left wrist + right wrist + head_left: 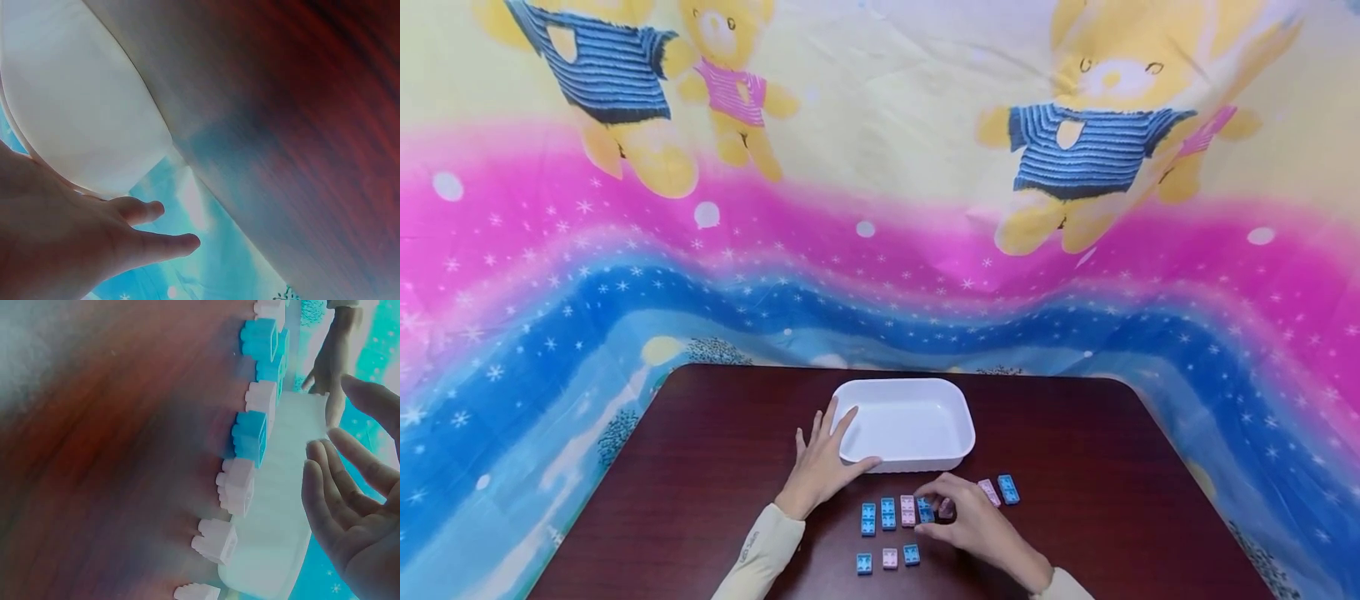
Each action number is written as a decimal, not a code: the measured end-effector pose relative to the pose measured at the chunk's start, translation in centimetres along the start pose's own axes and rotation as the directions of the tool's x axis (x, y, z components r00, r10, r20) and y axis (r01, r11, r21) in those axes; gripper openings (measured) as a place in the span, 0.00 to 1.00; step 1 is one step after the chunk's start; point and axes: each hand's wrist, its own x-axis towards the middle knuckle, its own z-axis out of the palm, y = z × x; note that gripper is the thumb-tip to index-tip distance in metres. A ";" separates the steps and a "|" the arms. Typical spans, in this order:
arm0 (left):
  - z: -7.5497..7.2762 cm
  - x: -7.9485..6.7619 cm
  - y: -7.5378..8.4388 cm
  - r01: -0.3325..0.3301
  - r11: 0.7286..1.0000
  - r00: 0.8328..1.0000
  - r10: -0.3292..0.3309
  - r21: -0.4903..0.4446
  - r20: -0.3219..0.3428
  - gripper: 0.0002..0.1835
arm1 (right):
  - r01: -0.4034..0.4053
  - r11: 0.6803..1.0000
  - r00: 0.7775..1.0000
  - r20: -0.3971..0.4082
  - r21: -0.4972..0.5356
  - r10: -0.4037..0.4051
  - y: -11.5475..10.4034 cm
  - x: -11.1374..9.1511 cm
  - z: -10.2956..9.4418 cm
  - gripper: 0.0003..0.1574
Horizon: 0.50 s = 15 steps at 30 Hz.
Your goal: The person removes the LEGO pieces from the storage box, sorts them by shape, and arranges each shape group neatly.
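Observation:
My left hand (820, 468) rests at the left side of a white rectangular tub (917, 425), fingers spread and thumb along its near rim. In the left wrist view, the hand (75, 237) lies against the tub's wall (81, 106). My right hand (973, 517) hovers over the right part of the back row of toy building blocks, partly hiding a blue block (925, 510) and a pink block (947, 507). Its fingers are loosely bent; in the right wrist view, the fingertips of that hand (362, 506) are apart from the blocks, holding nothing.
More blocks in the back row include a pink block (907, 511), a blue block (868, 519) and, farther right, another blue block (1008, 490). A shorter front row has a small pink block (890, 558) between two blue ones. Behind the dark wooden table (715, 467) hangs a bear-print curtain (880, 250).

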 end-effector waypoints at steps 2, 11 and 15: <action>0.1 0.0 0.0 -0.006 1.000 1.000 0.005 -0.006 -0.009 0.54 | -0.027 1.000 0.999 -0.024 -0.010 0.027 0.0 0.2 -0.2 0.23; 0.2 0.3 0.1 -0.022 1.000 1.000 0.022 0.002 0.006 0.52 | -0.087 0.991 0.978 -0.197 -0.107 0.064 0.6 1.0 -1.1 0.27; 0.2 0.3 0.1 -0.015 1.000 1.000 0.015 0.027 0.012 0.53 | -0.114 0.987 0.970 -0.228 -0.111 0.087 0.8 1.3 -1.4 0.28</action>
